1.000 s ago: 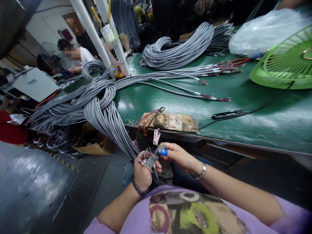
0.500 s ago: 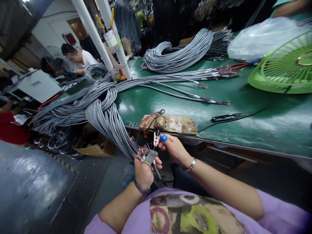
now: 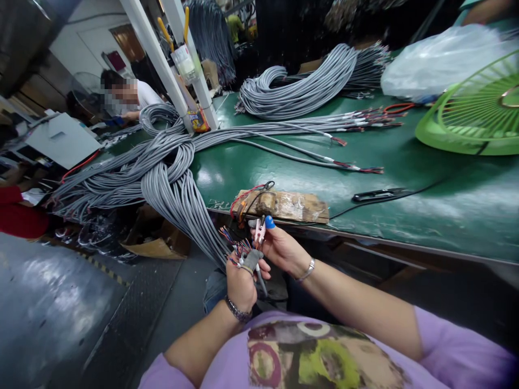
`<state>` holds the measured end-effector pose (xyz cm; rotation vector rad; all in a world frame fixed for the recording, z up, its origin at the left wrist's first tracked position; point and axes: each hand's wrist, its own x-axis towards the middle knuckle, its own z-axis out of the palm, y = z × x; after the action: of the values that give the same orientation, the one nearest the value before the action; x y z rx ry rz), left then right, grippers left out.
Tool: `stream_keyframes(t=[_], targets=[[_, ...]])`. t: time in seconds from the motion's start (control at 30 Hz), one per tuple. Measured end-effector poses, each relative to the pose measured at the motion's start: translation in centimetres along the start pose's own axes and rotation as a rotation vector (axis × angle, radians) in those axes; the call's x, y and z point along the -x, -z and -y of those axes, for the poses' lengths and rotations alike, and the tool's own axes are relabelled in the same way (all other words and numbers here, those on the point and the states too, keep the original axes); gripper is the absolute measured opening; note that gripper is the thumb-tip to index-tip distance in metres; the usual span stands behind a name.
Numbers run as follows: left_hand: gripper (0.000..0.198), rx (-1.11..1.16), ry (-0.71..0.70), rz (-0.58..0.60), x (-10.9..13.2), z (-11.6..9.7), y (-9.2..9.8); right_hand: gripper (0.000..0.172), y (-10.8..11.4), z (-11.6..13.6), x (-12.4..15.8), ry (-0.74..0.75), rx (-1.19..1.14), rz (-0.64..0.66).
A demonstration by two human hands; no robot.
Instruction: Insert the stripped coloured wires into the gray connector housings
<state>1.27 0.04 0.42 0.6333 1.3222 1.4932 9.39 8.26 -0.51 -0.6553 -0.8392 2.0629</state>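
My left hand [image 3: 240,286] is closed around the end of a grey cable [image 3: 260,278], its thumb wrapped in a grey cover. Thin coloured wires [image 3: 242,248] fan out above the fist. Just beside it, my right hand [image 3: 284,251] pinches a pale pink clip [image 3: 260,232] that looks like a small clothes peg. Blue tape covers the right thumb's tip. The clip sits right by the wire ends; whether it grips one, I cannot tell. A thick bundle of grey cables [image 3: 174,197] hangs off the table edge and runs down to the left hand.
A wooden block [image 3: 290,206] with red and black leads lies at the green table's [image 3: 389,227] front edge. Black snips [image 3: 379,195], a green fan guard [image 3: 466,121], a plastic bag [image 3: 438,65] and coiled cables [image 3: 300,89] are farther back. A white post [image 3: 156,65] stands left; another person [image 3: 138,97] sits beyond.
My right hand has shifted slightly left and closer to the left hand, and its fingers now reach round behind the pink clip. The left hand has barely moved.
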Motion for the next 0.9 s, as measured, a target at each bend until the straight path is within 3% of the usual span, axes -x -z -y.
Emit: stream_keyframes(t=[0.1, 0.2, 0.37, 0.57, 0.8, 0.9], targets=[[0.029, 0.007, -0.001, 0.005, 0.1, 0.1, 0.1, 0.043, -0.2, 0.0, 0.0, -0.043, -0.187, -0.110], [0.031, 0.021, -0.004, 0.000, 0.4, 0.0, 0.3, 0.045, 0.0, 0.0, 0.5, -0.082, -0.212, -0.069], [0.032, -0.009, -0.011, 0.001, 0.9, 0.0, 0.9, 0.044, 1.0, -0.1, 2.4, -0.069, -0.074, 0.047], [0.027, -0.048, -0.077, 0.041, 1.2, 0.1, 1.2, 0.028, 1.1, 0.1, 3.7, 0.028, 0.180, -0.023], [0.029, -0.098, -0.081, 0.026, 1.2, 0.1, 1.4, 0.030, 0.6, 0.3, 4.1, 0.004, 0.116, -0.006], [0.029, -0.109, -0.074, 0.025, 1.2, 0.2, 1.4, 0.030, 0.1, 0.6, 4.5, -0.019, 0.174, 0.105]])
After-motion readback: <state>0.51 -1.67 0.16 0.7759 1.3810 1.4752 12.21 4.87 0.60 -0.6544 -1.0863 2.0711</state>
